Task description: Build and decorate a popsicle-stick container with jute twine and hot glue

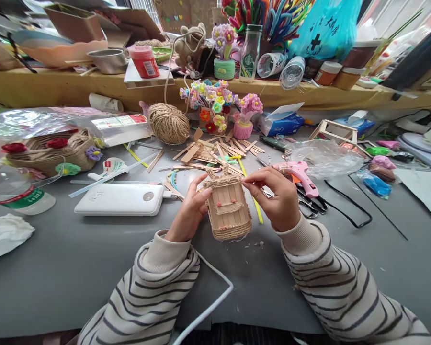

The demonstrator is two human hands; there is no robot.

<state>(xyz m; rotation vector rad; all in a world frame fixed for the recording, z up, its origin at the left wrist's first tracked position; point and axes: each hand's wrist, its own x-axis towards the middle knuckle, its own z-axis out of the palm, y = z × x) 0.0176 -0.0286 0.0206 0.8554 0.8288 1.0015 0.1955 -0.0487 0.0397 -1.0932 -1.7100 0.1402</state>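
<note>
A small pot made of wooden craft sticks [229, 208], bound with jute twine at its top and bottom rims, stands in the middle of the grey table [75, 268]. My left hand [188, 211] grips its left side with curled fingers. My right hand [278, 196] pinches the twine at the pot's upper right rim. Both arms wear striped sleeves.
A white power bank [120, 199] with a white cable lies to the left. A ball of jute twine [168, 123], loose craft sticks [219, 151], a pink glue gun [300, 173] and scissors [314, 203] lie behind and to the right. Pipe-cleaner flower pots [215, 103] stand further back.
</note>
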